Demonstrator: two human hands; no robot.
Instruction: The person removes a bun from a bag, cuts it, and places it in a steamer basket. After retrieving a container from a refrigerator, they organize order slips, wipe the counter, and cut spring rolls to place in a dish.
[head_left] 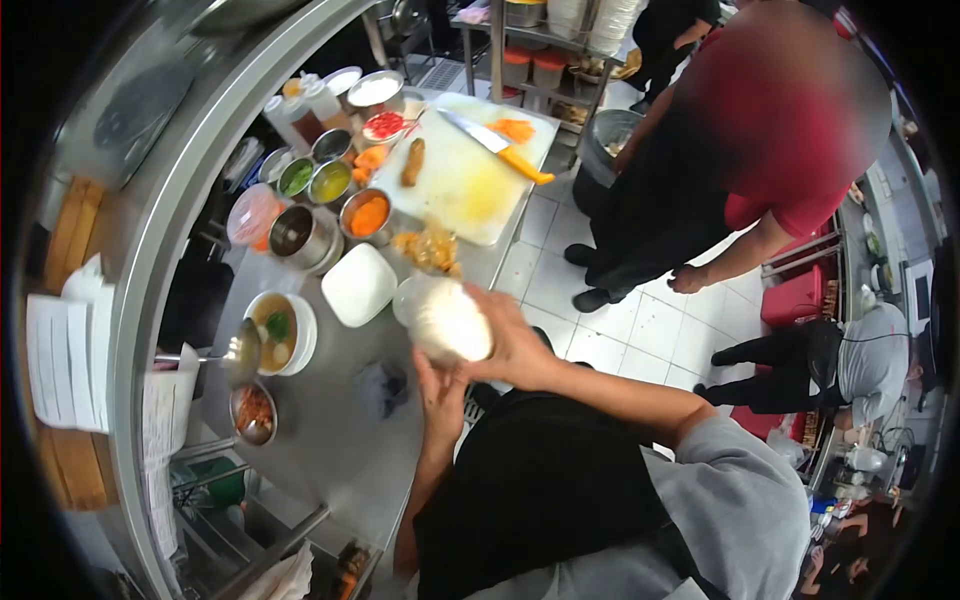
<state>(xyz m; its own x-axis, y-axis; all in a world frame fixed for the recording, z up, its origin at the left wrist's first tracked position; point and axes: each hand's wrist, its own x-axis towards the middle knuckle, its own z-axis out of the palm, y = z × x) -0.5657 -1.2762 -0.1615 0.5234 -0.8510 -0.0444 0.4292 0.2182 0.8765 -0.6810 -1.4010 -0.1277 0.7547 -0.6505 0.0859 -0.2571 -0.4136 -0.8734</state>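
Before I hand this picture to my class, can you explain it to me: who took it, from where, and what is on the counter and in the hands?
There is no machine here. The single picture comes from a camera worn on a person's head, looking down at their own two bare hands; the lens bends the edges. The left hand and right hand together hold a white round container above a steel counter. On the counter are a white cutting board with a knife, steel tubs of sauces, and a bowl of soup with a ladle. Another person, in a red shirt, stands nearby.
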